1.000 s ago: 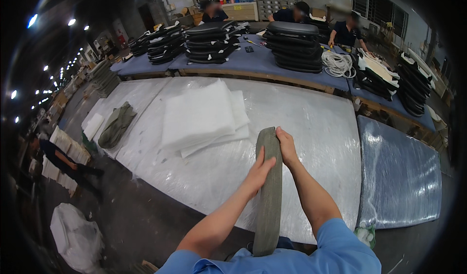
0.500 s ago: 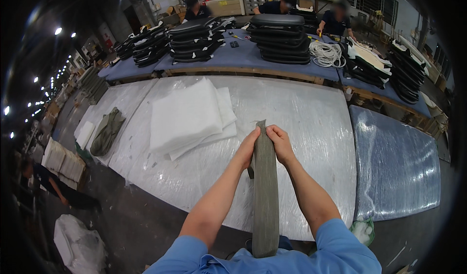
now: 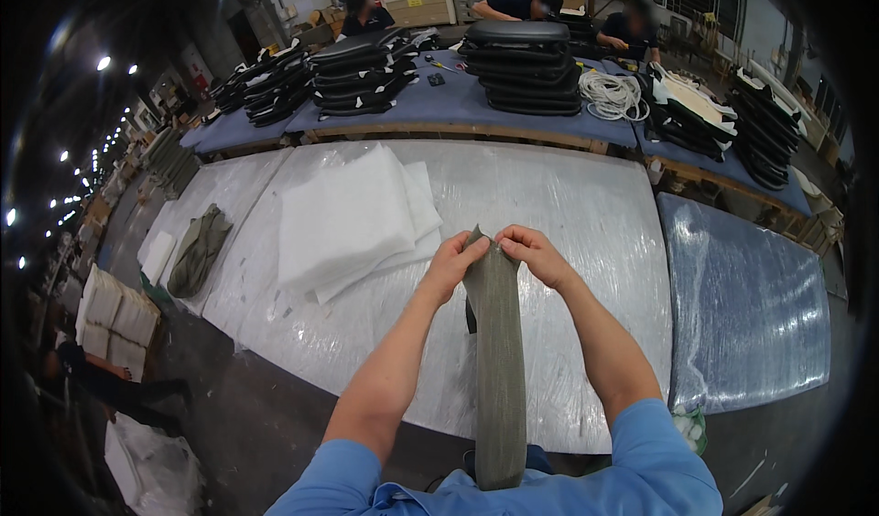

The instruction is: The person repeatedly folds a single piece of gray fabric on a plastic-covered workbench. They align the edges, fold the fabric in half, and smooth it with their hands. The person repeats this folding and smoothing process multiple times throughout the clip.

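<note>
A long grey-green fabric piece hangs from my two hands down toward my chest. My left hand pinches its top left corner. My right hand pinches the top right corner, fingers curled over the edge. Both hands are held over the near part of a plastic-covered table. A stack of white foam sheets lies on the table to the left of my hands, apart from them.
Another grey-green fabric piece lies at the table's left end. Black stacked parts and a white rope coil sit on a blue table behind. People work at the far side. A second plastic-wrapped slab lies to the right.
My hands have moved from flat on the strip to pinching its top edge, and the fabric's upper end has come nearer to me and lower on the table.
</note>
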Tool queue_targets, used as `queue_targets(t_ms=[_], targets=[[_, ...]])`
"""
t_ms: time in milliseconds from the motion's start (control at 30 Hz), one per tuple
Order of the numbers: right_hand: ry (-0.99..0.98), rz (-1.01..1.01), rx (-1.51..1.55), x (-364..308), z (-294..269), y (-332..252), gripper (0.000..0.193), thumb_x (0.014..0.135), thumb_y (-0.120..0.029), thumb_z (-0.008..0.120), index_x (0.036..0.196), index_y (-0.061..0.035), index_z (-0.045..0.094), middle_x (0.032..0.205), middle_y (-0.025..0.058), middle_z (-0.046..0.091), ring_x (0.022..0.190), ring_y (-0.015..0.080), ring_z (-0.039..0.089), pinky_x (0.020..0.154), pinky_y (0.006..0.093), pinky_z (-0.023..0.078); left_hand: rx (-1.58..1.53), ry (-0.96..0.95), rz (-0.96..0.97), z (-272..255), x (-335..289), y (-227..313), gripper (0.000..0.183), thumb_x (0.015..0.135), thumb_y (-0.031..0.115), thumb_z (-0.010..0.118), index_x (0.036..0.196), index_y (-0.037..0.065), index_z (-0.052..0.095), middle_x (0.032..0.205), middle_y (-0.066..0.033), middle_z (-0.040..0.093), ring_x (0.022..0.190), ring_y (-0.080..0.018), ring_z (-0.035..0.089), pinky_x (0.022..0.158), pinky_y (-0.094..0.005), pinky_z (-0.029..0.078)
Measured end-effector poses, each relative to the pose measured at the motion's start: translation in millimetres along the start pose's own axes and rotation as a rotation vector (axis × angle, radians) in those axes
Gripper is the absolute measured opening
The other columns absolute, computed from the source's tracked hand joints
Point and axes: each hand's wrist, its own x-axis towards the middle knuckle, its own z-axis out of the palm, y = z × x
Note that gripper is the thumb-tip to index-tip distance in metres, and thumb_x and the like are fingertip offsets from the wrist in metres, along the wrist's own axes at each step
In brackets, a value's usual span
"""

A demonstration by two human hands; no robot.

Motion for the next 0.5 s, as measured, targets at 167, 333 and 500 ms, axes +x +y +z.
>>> queue_targets(t_ms=[167,333,500], targets=[[0.015,-0.048,-0.011,2,-12,3,0.021,0.103,-0.028,0.065,0.092,-0.0104,0.061,0.084,-0.0075,0.055,0.081,0.0058,0.048,0.078,0.0257,0.042,0.114,0.071,0.018,3,0,3,0.022,0.104,0.027,0.065,0.099,0.006,0.07,0.089,0.006,0.063,0.082,-0.006,0.053,0.074,-0.0259,0.044],[0.325,-0.051,0.068,9,24,15,0.034,0.105,-0.031,0.065,0.077,-0.0127,0.054,0.071,-0.01,0.046,0.066,0.0023,0.039,0.057,0.0237,0.033,0.3,0.427,0.188,29,2,-13,0.032,0.105,0.026,0.06,0.087,0.0,0.056,0.073,-0.0094,0.057,0.069,-0.0166,0.051,0.067,-0.0353,0.045],[0.593,-0.016,0.114,17,34,14,0.042,0.103,-0.031,0.067,0.068,-0.015,0.05,0.065,-0.0111,0.041,0.059,0.0025,0.032,0.052,0.0253,0.027,0.381,0.503,0.27,49,4,-12,0.034,0.106,0.027,0.056,0.086,0.0,0.053,0.073,-0.0153,0.057,0.067,-0.0215,0.052,0.066,-0.0379,0.044]])
